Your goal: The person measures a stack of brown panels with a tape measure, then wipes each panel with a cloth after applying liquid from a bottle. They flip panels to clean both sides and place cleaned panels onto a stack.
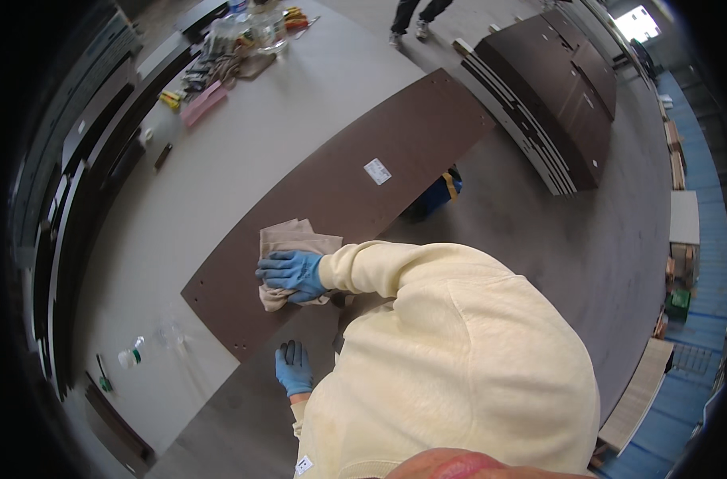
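My right hand, in a blue glove with dark fingertips, presses a beige cloth onto a long brown panel. The cloth is bunched under the palm, its folds spreading out around the fingers. The panel has one curved side, small holes near its ends and a white label. It lies slantwise along the edge of a pale table. Beside the panel's near end, my left hand hangs free in a matching glove, fingers extended and somewhat apart, holding nothing.
Clear bottles, rags and a pink strip lie at the table's far end. A white-capped bottle rests near the left corner. Stacked brown panels stand at upper right. Another person's legs show beyond the table.
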`<state>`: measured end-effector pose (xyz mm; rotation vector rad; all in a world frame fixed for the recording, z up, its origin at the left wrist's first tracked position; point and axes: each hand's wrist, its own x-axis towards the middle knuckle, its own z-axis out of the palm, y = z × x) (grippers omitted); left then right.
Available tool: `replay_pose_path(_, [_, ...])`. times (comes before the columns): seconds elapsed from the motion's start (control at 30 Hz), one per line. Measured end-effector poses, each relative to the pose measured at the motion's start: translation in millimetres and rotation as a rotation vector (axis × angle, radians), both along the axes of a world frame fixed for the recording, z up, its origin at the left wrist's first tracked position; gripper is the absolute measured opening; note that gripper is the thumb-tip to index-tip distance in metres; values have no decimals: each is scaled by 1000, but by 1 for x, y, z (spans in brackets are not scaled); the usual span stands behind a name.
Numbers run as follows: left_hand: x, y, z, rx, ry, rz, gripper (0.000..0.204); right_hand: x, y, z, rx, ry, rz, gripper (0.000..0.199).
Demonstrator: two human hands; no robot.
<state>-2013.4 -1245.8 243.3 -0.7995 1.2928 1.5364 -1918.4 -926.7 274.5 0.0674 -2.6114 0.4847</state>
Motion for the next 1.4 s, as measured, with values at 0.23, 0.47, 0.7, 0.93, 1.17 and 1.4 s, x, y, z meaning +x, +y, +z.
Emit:
replay_pose_path(0.23, [16,68,25,193,-87,-545,52,236,141,16,4,-321,-583,70])
replay_pose_path(0.47, [79,185,62,106,-8,-818,49,383,255,0,-13,-429,-1050,72])
replay_pose_path(0.7, [126,248,85,-11,171,-904,39,425,337,2,-46,-363,-1293,71])
replay_pose_path(0.93, [147,300,115,32,505,-973,29,437,354,0,-114,-194,-1355,53])
replay_pose_path(1.17, [134,335,91,150,600,-922,21,485,394,38,-764,-94,-1756,43])
replay_pose_path(1.4, [116,346,78,26,419,-886,11,419,313,-2,-166,-29,-1574,52])
